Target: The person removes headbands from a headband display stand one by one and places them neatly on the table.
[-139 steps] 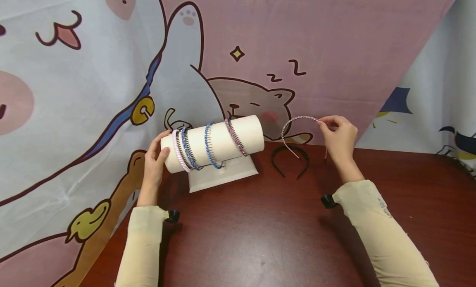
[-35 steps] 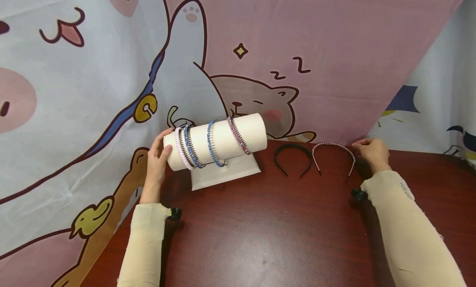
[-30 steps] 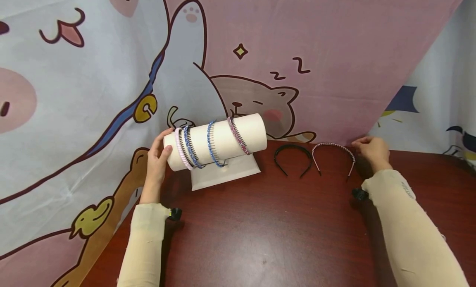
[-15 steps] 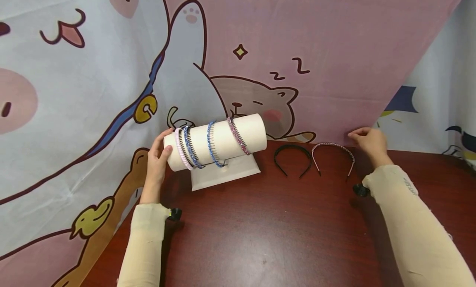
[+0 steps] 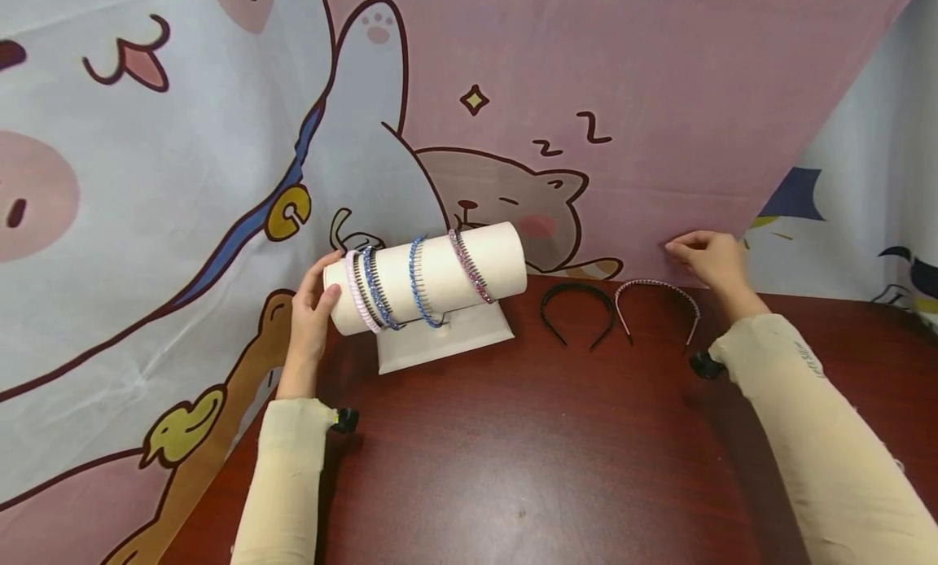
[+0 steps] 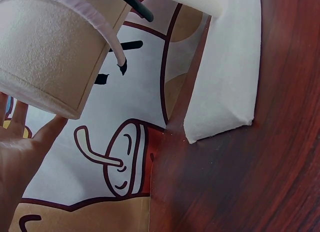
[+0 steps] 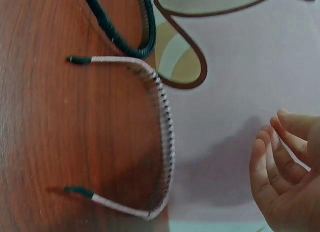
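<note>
Two headbands lie on the table (image 5: pixel 513 467) right of the stand (image 5: pixel 432 292): a black headband (image 5: pixel 576 288) and a pink headband (image 5: pixel 657 285). Just above the pink one hovers the right hand (image 5: pixel 707 260), fingers loosely curled, holding nothing. The left hand (image 5: pixel 311 317) presses flat against the stand's left end.

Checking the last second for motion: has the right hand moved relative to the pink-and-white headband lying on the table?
Yes. The right hand has lifted up and leftward, off the pink-and-white headband, which stays flat beside the black headband.
</note>
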A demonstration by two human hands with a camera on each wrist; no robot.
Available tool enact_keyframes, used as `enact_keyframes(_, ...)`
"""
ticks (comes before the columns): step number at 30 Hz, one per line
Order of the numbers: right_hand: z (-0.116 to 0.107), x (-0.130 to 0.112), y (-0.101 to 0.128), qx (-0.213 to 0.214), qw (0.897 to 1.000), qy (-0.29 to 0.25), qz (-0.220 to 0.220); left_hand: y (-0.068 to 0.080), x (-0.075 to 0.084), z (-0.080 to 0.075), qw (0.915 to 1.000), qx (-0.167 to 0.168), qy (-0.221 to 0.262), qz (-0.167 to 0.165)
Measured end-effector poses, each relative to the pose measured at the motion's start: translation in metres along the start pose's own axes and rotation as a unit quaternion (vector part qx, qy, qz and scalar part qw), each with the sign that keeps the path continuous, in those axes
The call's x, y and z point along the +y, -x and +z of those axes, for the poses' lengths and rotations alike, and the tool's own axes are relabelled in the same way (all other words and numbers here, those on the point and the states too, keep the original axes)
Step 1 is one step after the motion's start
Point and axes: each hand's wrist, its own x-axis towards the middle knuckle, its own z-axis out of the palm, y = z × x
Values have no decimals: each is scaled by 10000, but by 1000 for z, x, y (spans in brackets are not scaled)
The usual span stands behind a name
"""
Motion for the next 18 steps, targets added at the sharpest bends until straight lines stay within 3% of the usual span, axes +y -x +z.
enact_keyframes(18,10,-61,16,-94,9915,293,-1264,0,2,1,10000,16,-74,-56)
